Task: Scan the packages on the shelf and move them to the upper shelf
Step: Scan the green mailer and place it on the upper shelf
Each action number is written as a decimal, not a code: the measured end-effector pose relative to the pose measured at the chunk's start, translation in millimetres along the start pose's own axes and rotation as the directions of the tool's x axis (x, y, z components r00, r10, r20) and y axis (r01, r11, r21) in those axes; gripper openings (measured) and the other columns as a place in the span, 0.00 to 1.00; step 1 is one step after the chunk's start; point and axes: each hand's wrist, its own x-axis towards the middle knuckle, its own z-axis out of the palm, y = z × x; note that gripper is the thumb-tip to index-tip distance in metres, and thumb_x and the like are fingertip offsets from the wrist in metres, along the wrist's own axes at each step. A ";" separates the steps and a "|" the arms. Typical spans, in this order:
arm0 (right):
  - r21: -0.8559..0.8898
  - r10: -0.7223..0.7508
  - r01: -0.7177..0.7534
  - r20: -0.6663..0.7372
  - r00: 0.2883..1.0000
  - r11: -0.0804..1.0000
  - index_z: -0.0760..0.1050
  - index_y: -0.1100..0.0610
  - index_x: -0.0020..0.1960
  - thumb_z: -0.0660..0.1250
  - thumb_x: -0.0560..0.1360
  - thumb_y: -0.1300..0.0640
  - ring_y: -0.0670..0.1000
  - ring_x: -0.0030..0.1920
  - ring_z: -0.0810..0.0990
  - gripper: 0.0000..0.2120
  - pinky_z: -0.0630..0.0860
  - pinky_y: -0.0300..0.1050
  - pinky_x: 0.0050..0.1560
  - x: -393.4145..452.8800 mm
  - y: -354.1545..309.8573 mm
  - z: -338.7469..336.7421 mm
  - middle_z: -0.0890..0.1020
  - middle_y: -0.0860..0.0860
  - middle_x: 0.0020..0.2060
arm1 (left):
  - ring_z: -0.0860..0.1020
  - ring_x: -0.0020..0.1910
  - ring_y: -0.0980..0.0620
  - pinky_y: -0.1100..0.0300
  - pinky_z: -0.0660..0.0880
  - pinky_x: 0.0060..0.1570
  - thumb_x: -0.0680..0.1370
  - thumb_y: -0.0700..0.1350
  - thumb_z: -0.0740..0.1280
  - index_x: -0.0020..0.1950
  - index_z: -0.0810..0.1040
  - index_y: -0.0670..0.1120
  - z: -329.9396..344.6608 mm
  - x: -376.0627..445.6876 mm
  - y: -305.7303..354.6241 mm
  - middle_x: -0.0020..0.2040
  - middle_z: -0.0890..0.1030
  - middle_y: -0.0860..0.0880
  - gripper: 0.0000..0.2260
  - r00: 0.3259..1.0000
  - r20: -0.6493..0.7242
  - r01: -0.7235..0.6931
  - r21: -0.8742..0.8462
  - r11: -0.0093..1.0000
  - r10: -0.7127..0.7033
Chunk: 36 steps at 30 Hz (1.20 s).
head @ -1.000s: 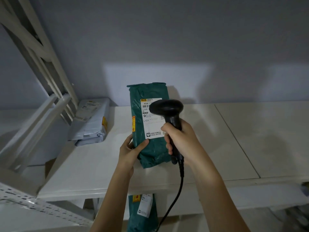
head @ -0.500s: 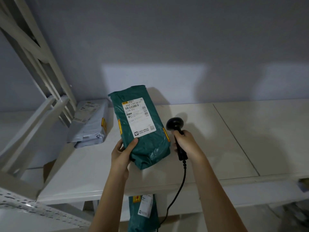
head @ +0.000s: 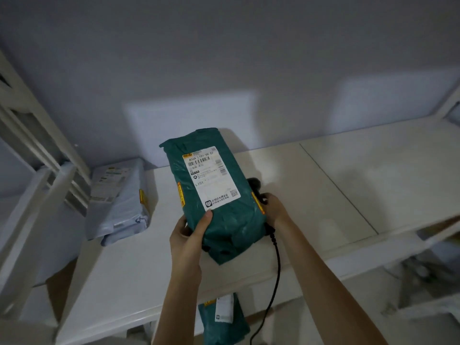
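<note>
A dark green package [head: 219, 202] with a white label facing up is gripped at its near left corner by my left hand [head: 189, 235], just above the white upper shelf [head: 323, 195]. My right hand [head: 273, 207] holds the black barcode scanner [head: 255, 185], which is mostly hidden behind the package's right edge; its black cable [head: 275, 270] hangs down. A pale blue package [head: 119, 197] lies on the shelf to the left. Another green package [head: 221, 319] shows on the lower level below the shelf edge.
White slanted frame bars [head: 37, 150] rise on the left. A grey wall [head: 224, 70] backs the shelf. The shelf's right panel [head: 385, 170] is bare. Clutter shows dimly at the lower right.
The scanner came down from over the label and moved right, behind the package's right edge. The green package tilted left and shifted toward the pale blue one, still in my left hand.
</note>
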 end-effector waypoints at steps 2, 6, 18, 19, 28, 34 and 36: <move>-0.129 -0.071 0.063 -0.057 0.996 0.990 0.63 0.60 0.71 0.64 0.76 0.59 0.60 0.66 0.69 0.25 0.68 0.52 0.65 -11.2 4.0 -10.9 0.69 0.62 0.66 | 0.83 0.46 0.52 0.61 0.79 0.40 0.69 0.45 0.74 0.46 0.81 0.52 8.6 0.5 -0.5 0.45 0.86 0.52 0.08 0.999 0.048 0.017 0.003 1.000 -0.017; 0.297 -0.274 0.288 -0.090 0.958 0.910 0.63 0.53 0.72 0.66 0.75 0.65 0.52 0.69 0.67 0.28 0.69 0.46 0.66 -55.7 16.7 -46.7 0.66 0.53 0.70 | 0.84 0.44 0.53 0.64 0.79 0.36 0.71 0.48 0.73 0.47 0.82 0.50 35.2 -7.5 -7.6 0.42 0.86 0.53 0.07 0.986 0.156 0.067 -0.010 0.998 -0.065; 0.430 -0.464 0.471 -0.129 0.876 0.770 0.58 0.47 0.74 0.68 0.73 0.63 0.49 0.75 0.60 0.35 0.61 0.58 0.72 -171.1 94.0 -168.8 0.63 0.46 0.75 | 0.83 0.52 0.52 0.58 0.78 0.48 0.65 0.57 0.72 0.59 0.78 0.54 134.5 -76.4 -27.6 0.57 0.83 0.50 0.24 0.813 0.572 0.038 0.136 0.990 -0.109; 0.438 -0.449 0.477 -0.174 0.876 0.762 0.60 0.46 0.72 0.68 0.74 0.60 0.48 0.74 0.62 0.31 0.62 0.57 0.72 -181.1 102.8 -179.5 0.65 0.44 0.73 | 0.82 0.54 0.52 0.58 0.78 0.49 0.65 0.59 0.72 0.62 0.77 0.53 143.3 -85.9 -29.0 0.58 0.83 0.50 0.26 0.763 0.639 0.001 0.153 0.988 -0.100; 0.526 -0.270 0.534 -0.498 0.824 0.662 0.59 0.58 0.71 0.52 0.76 0.76 0.40 0.58 0.78 0.26 0.77 0.34 0.52 -275.4 202.5 -293.5 0.73 0.50 0.64 | 0.75 0.62 0.64 0.76 0.74 0.48 0.67 0.63 0.66 0.71 0.66 0.58 253.9 -206.6 -66.8 0.65 0.76 0.61 0.33 0.405 0.906 -0.305 0.258 0.917 -0.121; 0.446 -0.240 0.583 -0.615 0.751 0.679 0.58 0.58 0.73 0.59 0.75 0.71 0.48 0.70 0.68 0.28 0.75 0.36 0.57 -331.8 251.4 -354.0 0.67 0.51 0.72 | 0.79 0.57 0.61 0.73 0.76 0.47 0.69 0.58 0.67 0.65 0.74 0.57 335.0 -278.8 -103.4 0.57 0.81 0.62 0.24 0.370 0.926 -0.244 0.168 0.955 -0.069; 0.430 -0.224 0.597 -0.653 0.724 0.677 0.61 0.54 0.72 0.62 0.74 0.65 0.45 0.69 0.69 0.28 0.74 0.35 0.58 -346.9 261.7 -369.8 0.70 0.44 0.69 | 0.79 0.57 0.60 0.71 0.77 0.48 0.69 0.57 0.68 0.63 0.75 0.56 355.4 -298.4 -113.0 0.57 0.82 0.60 0.22 0.360 0.930 -0.182 0.143 0.973 -0.070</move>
